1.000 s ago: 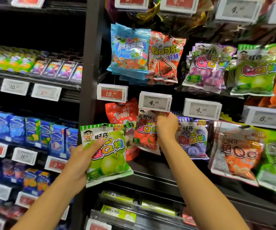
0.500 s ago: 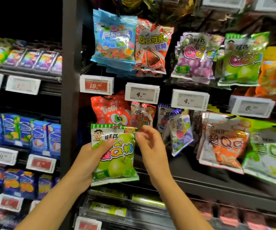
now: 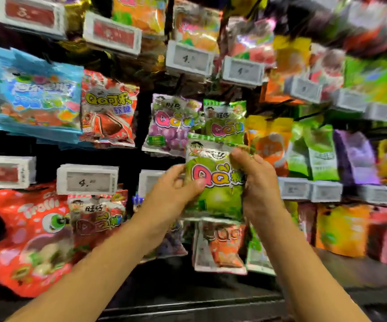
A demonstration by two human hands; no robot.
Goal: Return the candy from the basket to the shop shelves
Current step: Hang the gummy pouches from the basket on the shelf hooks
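Head view: candy bag (image 3: pixel 213 182) between both grips.

Green candy bag (image 3: pixel 213 180) now up, in both hands.

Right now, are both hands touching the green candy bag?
Touching. The head view shows the left hand gripping the green candy bag on its left edge and the right hand pinching its right edge.
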